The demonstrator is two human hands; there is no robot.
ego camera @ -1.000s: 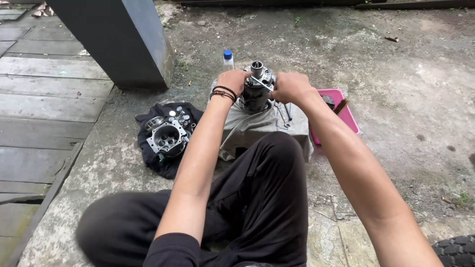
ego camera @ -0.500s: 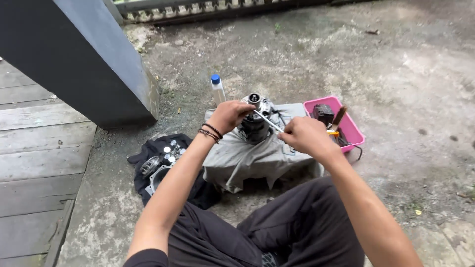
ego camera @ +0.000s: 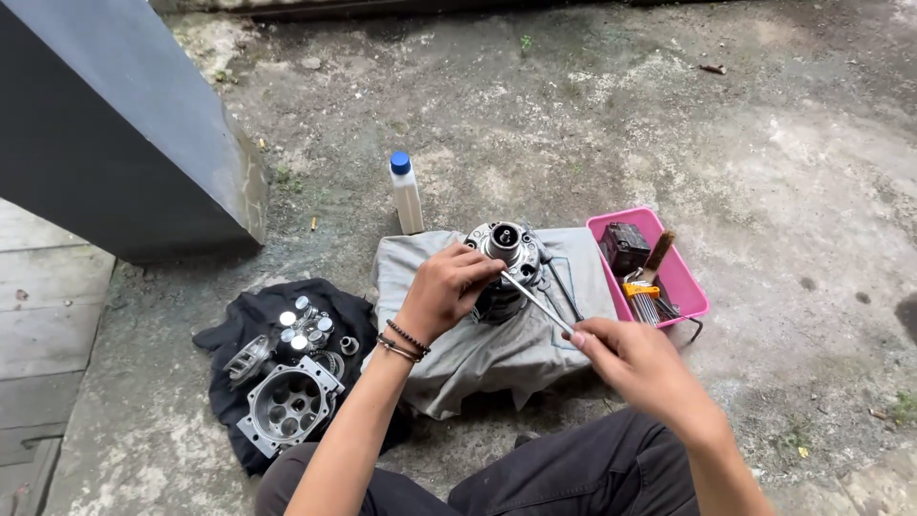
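Observation:
A metal engine part [ego camera: 508, 258] stands on a grey cloth [ego camera: 478, 349] spread on the concrete ground. My left hand [ego camera: 447, 290] grips the side of this part; dark bracelets circle the wrist. My right hand [ego camera: 630, 358] holds the near end of a thin metal rod tool [ego camera: 537, 302], whose far tip reaches the part beside my left fingers. My legs in dark trousers fill the lower edge.
A black cloth [ego camera: 250, 320] at the left carries a metal housing [ego camera: 289, 406] and several small round metal pieces. A white bottle with a blue cap [ego camera: 406, 194] stands behind the grey cloth. A pink tray [ego camera: 684, 277] of tools sits right. A dark pillar [ego camera: 115, 134] rises left.
The view has tilted and drawn back. My right hand has pulled away from the engine part toward me, holding the thin rod tool. My left hand stays on the part.

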